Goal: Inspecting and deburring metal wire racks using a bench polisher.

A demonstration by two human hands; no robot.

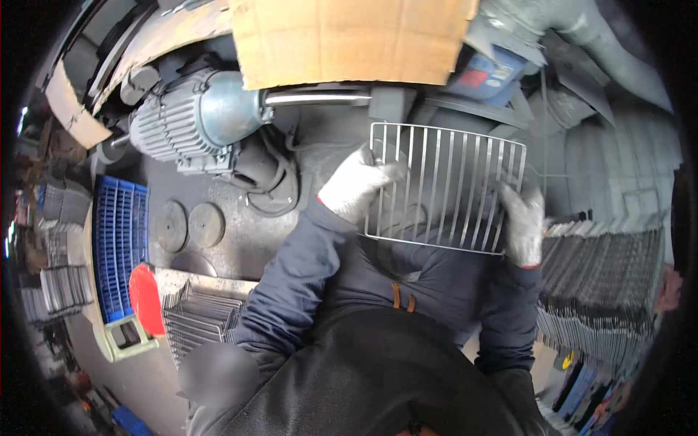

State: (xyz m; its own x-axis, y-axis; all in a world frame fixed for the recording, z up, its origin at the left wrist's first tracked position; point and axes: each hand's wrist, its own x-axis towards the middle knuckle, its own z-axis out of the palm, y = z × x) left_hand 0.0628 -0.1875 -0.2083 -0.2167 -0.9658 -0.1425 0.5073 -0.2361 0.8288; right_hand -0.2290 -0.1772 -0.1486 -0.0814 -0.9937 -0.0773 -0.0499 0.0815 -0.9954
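Observation:
A wire rack (pixel 431 182), a metal frame with several parallel bars, is held tilted in front of my body. My left hand (pixel 356 183), in a pale work glove, is closed on the rack's left side, its thumb lying over the bars. At the right side my right hand (pixel 525 225), gloved alike, grips the frame; its fingers are somewhat smeared by motion. Behind the rack's upper left corner stands a grey block (pixel 389 105) at the end of a shiny metal shaft (pixel 320 98).
An electric motor (pixel 178 116) stands at the upper left. Cardboard (pixel 352 43) hangs over the shaft. Wire racks (pixel 603 283) are stacked on my right, more racks (pixel 200 320) at lower left. A blue plastic crate (pixel 121 247) and two round discs (pixel 207 225) lie left.

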